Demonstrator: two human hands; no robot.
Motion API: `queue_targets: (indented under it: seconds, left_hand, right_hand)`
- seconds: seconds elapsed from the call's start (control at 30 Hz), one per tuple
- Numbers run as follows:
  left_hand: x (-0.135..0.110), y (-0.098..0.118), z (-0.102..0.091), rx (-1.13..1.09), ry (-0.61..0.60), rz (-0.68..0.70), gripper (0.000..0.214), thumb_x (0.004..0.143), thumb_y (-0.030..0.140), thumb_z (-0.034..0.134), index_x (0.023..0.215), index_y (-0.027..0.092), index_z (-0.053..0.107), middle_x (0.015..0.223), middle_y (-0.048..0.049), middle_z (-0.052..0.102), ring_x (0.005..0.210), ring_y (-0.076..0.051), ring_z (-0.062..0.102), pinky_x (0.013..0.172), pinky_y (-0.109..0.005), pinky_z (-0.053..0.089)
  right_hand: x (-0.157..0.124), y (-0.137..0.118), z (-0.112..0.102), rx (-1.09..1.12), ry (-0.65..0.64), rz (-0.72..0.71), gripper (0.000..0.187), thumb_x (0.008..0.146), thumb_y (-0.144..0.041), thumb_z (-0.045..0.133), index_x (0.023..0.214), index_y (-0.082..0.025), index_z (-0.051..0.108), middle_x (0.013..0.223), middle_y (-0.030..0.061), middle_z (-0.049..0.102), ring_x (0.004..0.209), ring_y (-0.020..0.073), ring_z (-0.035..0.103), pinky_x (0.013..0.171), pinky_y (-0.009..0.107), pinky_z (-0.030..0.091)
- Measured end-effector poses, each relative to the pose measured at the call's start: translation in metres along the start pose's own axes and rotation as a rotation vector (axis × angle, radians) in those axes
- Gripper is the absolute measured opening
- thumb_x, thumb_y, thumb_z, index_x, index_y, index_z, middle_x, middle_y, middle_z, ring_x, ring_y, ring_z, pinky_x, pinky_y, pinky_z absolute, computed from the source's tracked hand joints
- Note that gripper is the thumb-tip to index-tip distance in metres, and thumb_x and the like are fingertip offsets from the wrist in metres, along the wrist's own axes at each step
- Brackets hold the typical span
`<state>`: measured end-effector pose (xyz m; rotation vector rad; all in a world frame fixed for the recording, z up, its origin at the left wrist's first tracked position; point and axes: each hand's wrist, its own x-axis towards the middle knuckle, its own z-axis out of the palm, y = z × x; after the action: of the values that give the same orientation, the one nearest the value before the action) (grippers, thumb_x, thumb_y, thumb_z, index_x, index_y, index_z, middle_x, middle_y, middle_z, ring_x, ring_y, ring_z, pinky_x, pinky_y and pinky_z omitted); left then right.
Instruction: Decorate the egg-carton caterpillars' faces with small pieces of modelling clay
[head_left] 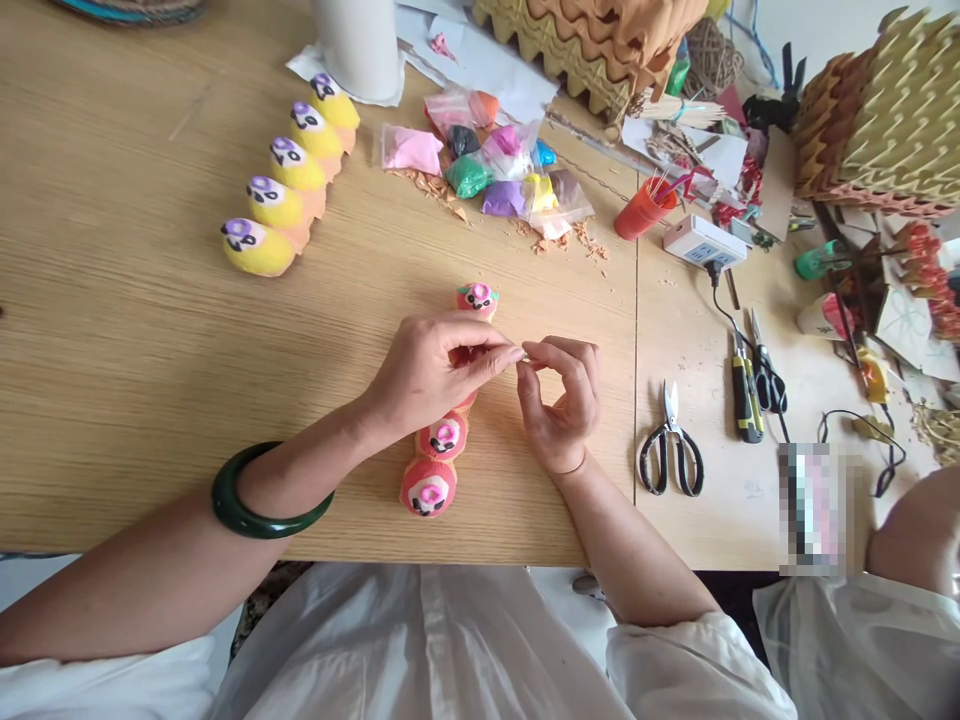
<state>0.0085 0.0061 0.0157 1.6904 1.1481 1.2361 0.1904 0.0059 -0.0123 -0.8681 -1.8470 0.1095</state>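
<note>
My left hand (pixel 431 368) and my right hand (pixel 561 405) meet over the wooden table (pixel 150 400), fingertips pinched together on a tiny pale bit that I cannot make out. A green bangle (pixel 259 495) circles my left wrist. Under my left hand runs a row of pink painted egg figures (pixel 433 470) with flower-like eyes, partly hidden by the hand; one figure (pixel 477 298) shows beyond it. A row of several yellow egg figures (pixel 289 185) with purple eyes lies at the upper left.
Small bags of coloured clay (pixel 491 165) lie at the back centre, with a white cylinder (pixel 358 45) behind. Scissors (pixel 670 450), a knife (pixel 746 395), a power strip (pixel 701 242), an orange cup (pixel 643 208) and egg cartons (pixel 885 110) crowd the right side. Another person's arm (pixel 919 530) is at the right edge.
</note>
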Motion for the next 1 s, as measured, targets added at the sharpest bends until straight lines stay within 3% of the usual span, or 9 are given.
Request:
queue_targets:
  seconds: [0.17, 0.27, 0.37, 0.47, 0.6, 0.73, 1.0]
  left_hand:
    - [0.0, 0.004, -0.002, 0.024, 0.027, 0.008, 0.035, 0.102, 0.043, 0.068, 0.079, 0.019, 0.079, 0.076, -0.0029, 0.075, 0.067, -0.013, 0.065, 0.065, -0.025, 0.05]
    - [0.001, 0.004, -0.003, 0.032, 0.076, 0.085, 0.027, 0.103, 0.04, 0.067, 0.093, 0.02, 0.082, 0.091, -0.0054, 0.081, 0.078, -0.015, 0.071, 0.071, -0.026, 0.054]
    - [0.001, -0.003, -0.002, 0.023, 0.046, 0.251, 0.017, 0.098, 0.031, 0.075, 0.11, 0.023, 0.083, 0.107, -0.0056, 0.083, 0.089, -0.016, 0.075, 0.081, -0.026, 0.059]
    - [0.002, -0.013, 0.001, 0.058, 0.031, 0.326, 0.015, 0.098, 0.026, 0.076, 0.111, 0.023, 0.083, 0.103, -0.005, 0.083, 0.093, -0.016, 0.077, 0.087, -0.025, 0.06]
    - [0.003, -0.019, 0.003, 0.151, 0.103, 0.368, 0.011, 0.099, 0.026, 0.075, 0.103, 0.022, 0.084, 0.094, -0.0044, 0.083, 0.087, -0.016, 0.076, 0.087, -0.027, 0.06]
    - [0.003, -0.019, 0.004, 0.181, 0.125, 0.414, 0.014, 0.1, 0.027, 0.074, 0.109, 0.021, 0.083, 0.101, -0.0061, 0.084, 0.088, -0.015, 0.076, 0.085, -0.027, 0.061]
    - [0.004, -0.017, 0.004, 0.141, 0.11, 0.448, 0.016, 0.1, 0.022, 0.075, 0.112, 0.018, 0.083, 0.103, -0.0077, 0.083, 0.093, -0.015, 0.079, 0.088, -0.022, 0.061]
  right_hand:
    - [-0.001, -0.001, -0.001, -0.015, 0.018, 0.002, 0.015, 0.102, -0.013, 0.066, 0.111, -0.025, 0.067, 0.093, 0.0018, 0.073, 0.084, 0.018, 0.069, 0.075, 0.038, 0.057]
    - [-0.002, -0.001, -0.001, 0.021, 0.009, 0.071, 0.01, 0.105, -0.018, 0.063, 0.109, -0.025, 0.068, 0.093, 0.002, 0.073, 0.083, 0.0174, 0.069, 0.073, 0.037, 0.057]
    - [-0.004, 0.0, 0.0, 0.065, 0.012, 0.141, 0.008, 0.105, -0.021, 0.062, 0.107, -0.024, 0.069, 0.092, 0.0025, 0.073, 0.084, 0.0175, 0.069, 0.074, 0.037, 0.057]
    - [-0.008, 0.002, 0.0, 0.171, 0.015, 0.191, 0.009, 0.105, -0.019, 0.063, 0.106, -0.024, 0.071, 0.093, 0.0028, 0.073, 0.085, 0.0168, 0.068, 0.076, 0.036, 0.057]
    - [-0.01, 0.002, 0.001, 0.346, -0.034, 0.324, 0.01, 0.105, -0.023, 0.064, 0.108, -0.025, 0.073, 0.098, 0.0033, 0.072, 0.079, 0.0145, 0.067, 0.068, 0.032, 0.057]
    - [-0.006, -0.001, 0.002, 0.463, -0.014, 0.443, 0.008, 0.103, -0.029, 0.069, 0.1, -0.025, 0.075, 0.091, -0.0004, 0.069, 0.068, 0.0101, 0.064, 0.06, 0.025, 0.056]
    - [-0.001, -0.002, 0.003, 0.497, 0.029, 0.588, 0.024, 0.101, -0.04, 0.071, 0.086, -0.022, 0.073, 0.076, -0.003, 0.065, 0.059, 0.0095, 0.063, 0.059, 0.026, 0.053]
